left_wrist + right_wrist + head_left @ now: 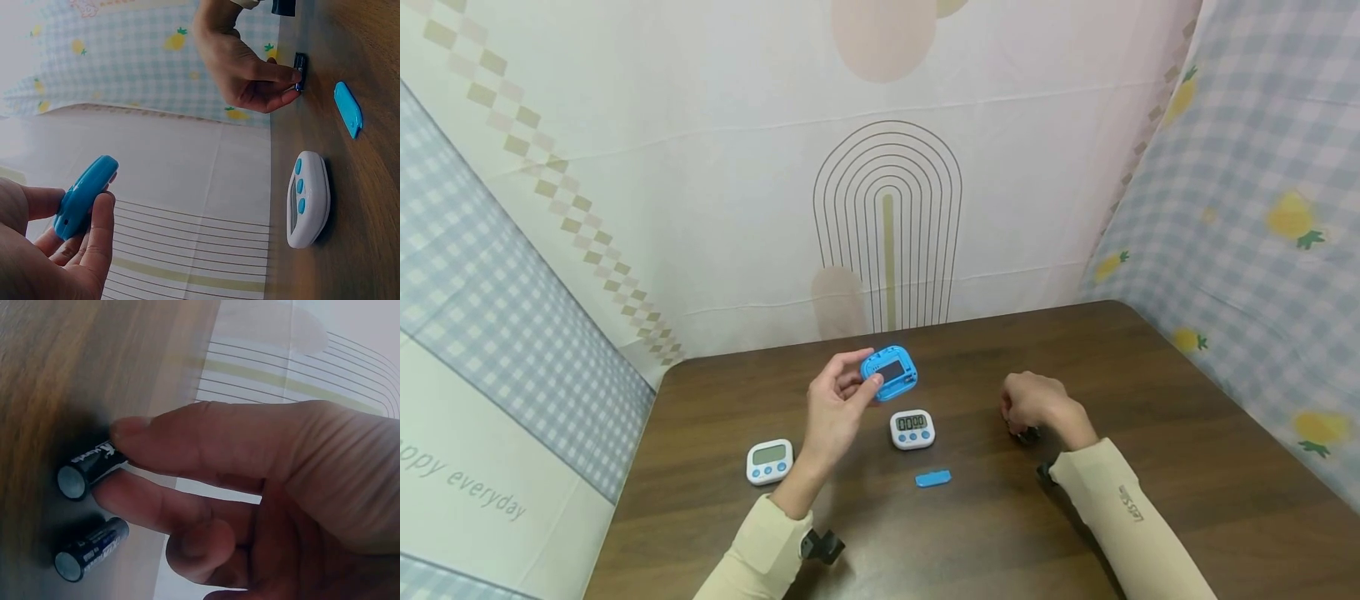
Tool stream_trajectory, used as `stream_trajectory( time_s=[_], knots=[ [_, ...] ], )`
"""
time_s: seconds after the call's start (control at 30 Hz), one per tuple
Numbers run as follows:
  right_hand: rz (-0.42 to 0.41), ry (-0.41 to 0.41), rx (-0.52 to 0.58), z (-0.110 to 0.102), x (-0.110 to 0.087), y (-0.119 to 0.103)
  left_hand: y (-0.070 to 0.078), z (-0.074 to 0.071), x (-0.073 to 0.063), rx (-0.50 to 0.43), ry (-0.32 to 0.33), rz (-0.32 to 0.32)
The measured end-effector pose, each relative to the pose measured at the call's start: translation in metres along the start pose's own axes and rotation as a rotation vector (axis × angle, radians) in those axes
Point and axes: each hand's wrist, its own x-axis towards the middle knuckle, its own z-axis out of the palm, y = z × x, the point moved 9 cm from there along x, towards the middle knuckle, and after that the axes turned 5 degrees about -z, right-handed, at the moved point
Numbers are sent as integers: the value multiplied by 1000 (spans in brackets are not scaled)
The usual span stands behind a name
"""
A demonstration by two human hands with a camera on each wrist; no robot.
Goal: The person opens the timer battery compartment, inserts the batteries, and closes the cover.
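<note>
Raised over the table, my left hand (833,412) holds a blue digital timer (904,367) between thumb and fingers. Its back faces the head camera, with the battery slot uncovered. On the table at the right, my right hand (1039,402) pinches a black battery (94,467) between thumb and index finger. A second black battery (91,551) lies beside it, apart from the fingers. The blue battery cover (933,478) lies on the tabletop between the hands, nearer the front.
A white timer (913,430) with lit digits sits just beyond the cover. Another white timer (770,462), its screen blank, lies left of my left forearm. The brown table (1000,533) meets patterned cloth (737,208) at the back and sides.
</note>
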Motion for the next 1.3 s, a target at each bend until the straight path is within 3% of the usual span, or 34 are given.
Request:
stream_trajectory(
  time_s=[0.67,1.07,1.3],
  knots=[
    [-98,28,80,-4,0,-11,-2,0,0,8,-6,2],
    [-259,146,251,-18,4,-27,-2,0,0,4,-6,0],
    [-320,141,445,-21,5,-39,-2,0,0,-2,-8,2]
  ],
)
